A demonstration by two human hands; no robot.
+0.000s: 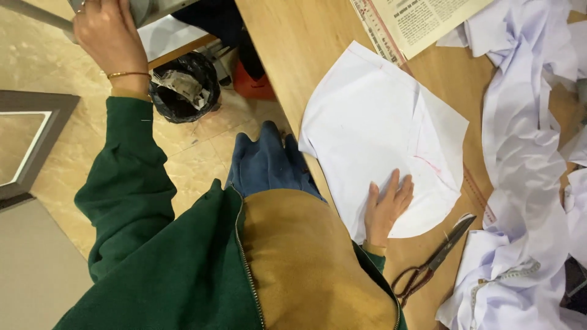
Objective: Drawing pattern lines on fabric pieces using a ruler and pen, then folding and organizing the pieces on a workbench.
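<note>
Right hand's grip lies flat on the white fabric piece.

matt white paper pattern, smooth wooden table

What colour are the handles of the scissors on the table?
The scissors have reddish-brown handles, with dark metal blades. The head view shows them, near the right hand.

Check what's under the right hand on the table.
The right hand lies flat on a white cut fabric piece, which rests on the wooden table. Anything beneath the fabric is covered.
</note>
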